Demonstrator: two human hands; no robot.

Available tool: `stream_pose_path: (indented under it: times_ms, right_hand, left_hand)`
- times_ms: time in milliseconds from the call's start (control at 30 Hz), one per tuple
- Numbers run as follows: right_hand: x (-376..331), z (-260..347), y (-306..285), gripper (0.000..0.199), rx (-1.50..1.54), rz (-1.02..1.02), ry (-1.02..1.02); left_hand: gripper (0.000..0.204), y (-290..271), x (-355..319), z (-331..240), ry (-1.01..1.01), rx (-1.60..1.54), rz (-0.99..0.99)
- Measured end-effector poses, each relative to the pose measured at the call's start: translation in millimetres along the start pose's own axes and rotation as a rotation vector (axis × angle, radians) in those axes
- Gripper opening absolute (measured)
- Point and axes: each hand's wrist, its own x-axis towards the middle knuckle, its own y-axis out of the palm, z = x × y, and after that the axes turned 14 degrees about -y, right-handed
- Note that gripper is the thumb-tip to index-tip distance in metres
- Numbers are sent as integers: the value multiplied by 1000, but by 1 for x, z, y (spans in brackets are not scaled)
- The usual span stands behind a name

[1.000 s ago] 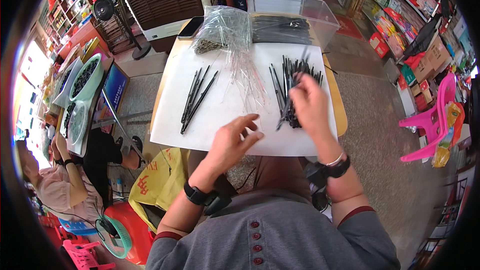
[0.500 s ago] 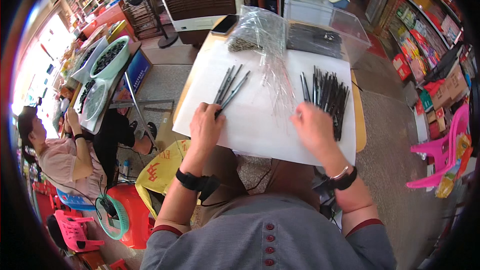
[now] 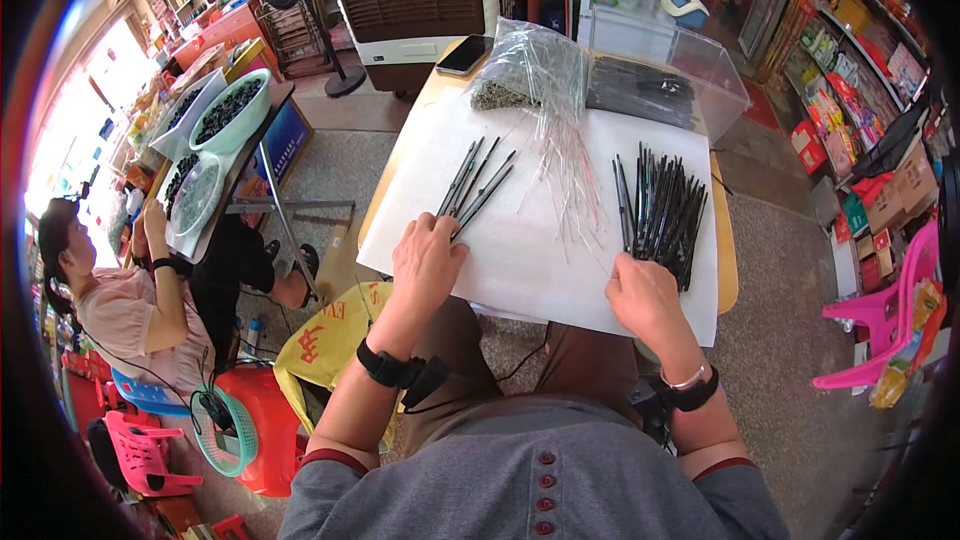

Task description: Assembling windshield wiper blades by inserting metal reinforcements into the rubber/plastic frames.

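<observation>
Both hands are over a white sheet [image 3: 540, 280] on a small table. My left hand [image 3: 428, 262] is curled closed around the near ends of several slim, dark pen-like sticks [image 3: 478, 180], which fan out away from me. Its fingertips are partly hidden. My right hand [image 3: 640, 290] is closed at the near end of a dark pen-like stick [image 3: 622, 200]; a second one seems to lie alongside. Just right of it lies a dense row of similar black sticks [image 3: 668, 210]. Thin wire-like strands [image 3: 565, 175] spill between the hands from a clear plastic bag [image 3: 530, 60].
Behind the sheet are a phone [image 3: 464, 55], a packet of dark sticks [image 3: 640, 90] and a clear bin [image 3: 715, 80]. At left a person [image 3: 130, 310] sits by a table with tubs of black pieces [image 3: 230, 110]. A pink chair [image 3: 885, 310] stands at right.
My right hand has come nearer to me and now closes at the stick's near end. My left hand stays at its sticks. The whole view has shifted slightly.
</observation>
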Motion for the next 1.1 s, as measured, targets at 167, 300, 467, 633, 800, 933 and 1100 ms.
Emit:
stream_pose_path:
  times_ms: [167,300,467,633,800,933,1100]
  right_hand:
    - [-23,-10,-7,17,258,-83,-28]
    - [-26,-8,-18,17,462,-112,-9]
    - [-24,-8,-14,13,681,-151,48]
    - [-14,4,-9,12,954,-119,130]
    - [1,9,15,11,1364,-43,128]
    - [11,20,23,12,1484,-38,89]
    - [23,27,32,12,1519,-93,77]
  left_hand:
    - [19,9,1,10,-72,-38,110]
    - [21,-1,-10,-4,31,-48,150]
    - [17,-6,-25,-1,-57,-49,82]
    - [18,-17,-32,7,-55,11,177]
    - [14,-41,-49,21,-469,-441,316]
    - [13,-43,-63,53,-546,-771,286]
    - [15,-53,-62,34,-327,-359,204]
